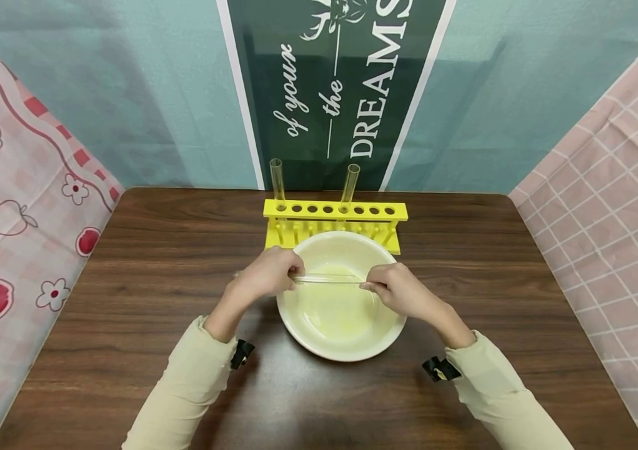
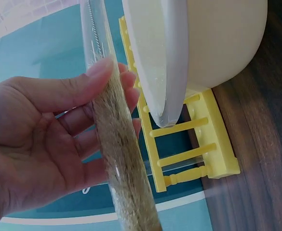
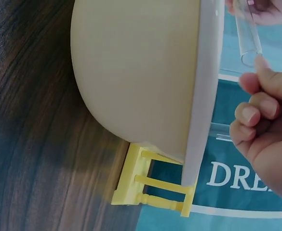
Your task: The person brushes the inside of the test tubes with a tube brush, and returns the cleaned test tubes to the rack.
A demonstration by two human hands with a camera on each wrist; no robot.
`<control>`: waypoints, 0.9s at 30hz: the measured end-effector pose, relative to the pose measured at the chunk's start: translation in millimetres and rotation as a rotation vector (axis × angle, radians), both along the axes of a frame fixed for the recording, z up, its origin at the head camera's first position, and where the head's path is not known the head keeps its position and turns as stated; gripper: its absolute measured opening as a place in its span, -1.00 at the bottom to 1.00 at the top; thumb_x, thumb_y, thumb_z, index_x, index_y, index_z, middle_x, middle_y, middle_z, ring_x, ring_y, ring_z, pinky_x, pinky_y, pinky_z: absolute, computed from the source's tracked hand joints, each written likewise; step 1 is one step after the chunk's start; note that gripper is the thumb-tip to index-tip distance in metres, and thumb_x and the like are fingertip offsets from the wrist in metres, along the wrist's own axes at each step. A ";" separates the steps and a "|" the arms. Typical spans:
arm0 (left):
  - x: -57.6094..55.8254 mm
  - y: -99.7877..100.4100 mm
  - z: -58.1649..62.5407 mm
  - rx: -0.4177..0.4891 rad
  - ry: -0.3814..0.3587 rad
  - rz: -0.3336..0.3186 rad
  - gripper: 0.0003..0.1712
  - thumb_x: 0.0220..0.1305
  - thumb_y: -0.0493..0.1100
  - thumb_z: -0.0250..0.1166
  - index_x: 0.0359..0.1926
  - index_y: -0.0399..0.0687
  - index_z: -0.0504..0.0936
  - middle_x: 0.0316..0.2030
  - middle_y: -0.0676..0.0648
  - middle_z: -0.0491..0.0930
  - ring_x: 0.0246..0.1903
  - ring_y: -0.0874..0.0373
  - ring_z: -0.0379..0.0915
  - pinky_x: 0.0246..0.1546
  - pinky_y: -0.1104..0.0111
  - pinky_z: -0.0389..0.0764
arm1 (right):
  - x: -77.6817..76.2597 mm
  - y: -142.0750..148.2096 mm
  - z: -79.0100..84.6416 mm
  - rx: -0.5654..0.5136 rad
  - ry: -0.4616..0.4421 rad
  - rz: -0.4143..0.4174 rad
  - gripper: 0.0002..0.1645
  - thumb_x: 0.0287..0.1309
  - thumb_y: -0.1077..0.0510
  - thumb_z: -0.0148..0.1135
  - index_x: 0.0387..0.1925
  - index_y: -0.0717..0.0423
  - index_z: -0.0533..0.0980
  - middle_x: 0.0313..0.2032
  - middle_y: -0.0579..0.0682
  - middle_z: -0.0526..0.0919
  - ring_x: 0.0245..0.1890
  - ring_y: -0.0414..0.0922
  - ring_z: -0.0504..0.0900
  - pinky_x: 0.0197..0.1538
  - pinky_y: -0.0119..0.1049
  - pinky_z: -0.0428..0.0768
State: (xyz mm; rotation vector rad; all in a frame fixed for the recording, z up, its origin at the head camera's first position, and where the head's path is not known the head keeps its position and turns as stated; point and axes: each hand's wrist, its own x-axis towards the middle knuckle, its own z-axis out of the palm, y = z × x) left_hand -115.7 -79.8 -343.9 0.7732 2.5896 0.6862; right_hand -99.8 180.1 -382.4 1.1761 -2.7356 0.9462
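In the head view my left hand grips a clear glass test tube that lies level across the white basin. The left wrist view shows the thumb and fingers around the glass. Inside the tube is a test tube brush with brown bristles and a twisted wire stem. My right hand is at the tube's other end, thumb and forefinger pinched together at the round rim and the other fingers curled. The brush's handle end is hidden in that hand. Pale yellowish liquid sits in the basin.
Behind the basin stands a yellow test tube rack holding two upright test tubes, one at the left end and one near the middle. All stand on a dark wooden table with cloth hangings around it.
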 end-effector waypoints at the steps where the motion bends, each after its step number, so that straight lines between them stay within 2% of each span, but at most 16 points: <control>1: 0.6 0.4 0.5 -0.006 0.002 0.004 -0.55 -0.06 -0.45 0.35 -0.69 -0.06 0.23 -0.69 0.05 0.02 -0.60 0.20 -0.03 -0.48 0.38 0.13 | -0.8 0.7 -0.4 -0.015 -0.026 -0.003 -0.79 0.05 0.32 0.23 -0.63 0.09 0.49 -0.69 -0.18 0.37 -0.67 -0.33 0.27 -0.55 -0.42 0.31; 6: 2.9 1.6 0.5 -0.025 0.028 0.018 -0.68 -0.03 -0.44 0.34 -0.63 -0.13 0.35 -0.67 0.04 0.09 -0.57 0.19 0.07 -0.48 0.38 0.17 | -2.5 1.8 1.3 -0.042 -0.159 -0.052 -0.66 0.15 0.26 0.15 -0.71 0.02 0.41 -0.75 -0.25 0.22 -0.73 -0.35 0.12 -0.60 -0.41 0.22; 12: 4.8 3.3 -0.6 -0.037 0.073 0.042 -0.83 -0.08 -0.46 0.31 -0.52 -0.17 0.52 -0.63 0.03 0.30 -0.54 0.16 0.21 -0.50 0.40 0.26 | -4.3 1.9 7.6 -0.026 -0.360 -0.153 -0.61 0.19 0.21 0.13 -0.75 0.06 0.44 -0.81 -0.20 0.24 -0.80 -0.35 0.04 -0.62 -0.41 0.16; 17: 6.7 5.7 -2.5 -0.031 0.104 0.064 -0.79 -0.11 -0.51 0.23 -0.54 -0.13 0.51 -0.64 0.03 0.33 -0.55 0.15 0.23 -0.57 0.43 0.23 | -6.9 3.3 10.9 -0.062 -0.535 -0.208 -0.57 0.21 0.19 0.10 -0.76 0.21 0.42 -0.81 -0.14 0.21 -0.78 -0.28 0.04 -0.61 -0.39 0.13; 21: 8.2 7.8 -5.1 -0.023 0.112 0.082 -0.75 -0.13 -0.55 0.14 -0.56 -0.12 0.48 -0.64 0.02 0.31 -0.55 0.15 0.21 -0.60 0.43 0.18 | -8.9 4.9 11.6 -0.136 -0.709 -0.237 -0.52 0.25 0.18 0.06 -0.76 0.32 0.35 -0.81 -0.12 0.17 -0.77 -0.22 0.03 -0.60 -0.38 0.11; 24: 9.3 8.8 -6.2 -0.018 0.111 0.096 -0.74 -0.16 -0.56 0.12 -0.57 -0.12 0.47 -0.64 0.03 0.30 -0.55 0.16 0.21 -0.60 0.44 0.18 | -10.2 6.3 11.4 -0.203 -0.822 -0.243 -0.51 0.27 0.19 0.02 -0.77 0.30 0.31 -0.79 -0.08 0.19 -0.78 -0.20 0.02 -0.61 -0.37 0.11; 27: 9.9 9.4 -7.0 -0.013 0.111 0.101 -0.73 -0.18 -0.57 0.11 -0.58 -0.12 0.46 -0.65 0.03 0.27 -0.56 0.16 0.18 -0.60 0.44 0.15 | -11.1 7.9 11.1 -0.251 -0.891 -0.249 -0.51 0.28 0.19 -0.01 -0.77 0.26 0.30 -0.79 -0.07 0.19 -0.79 -0.20 0.02 -0.63 -0.37 0.09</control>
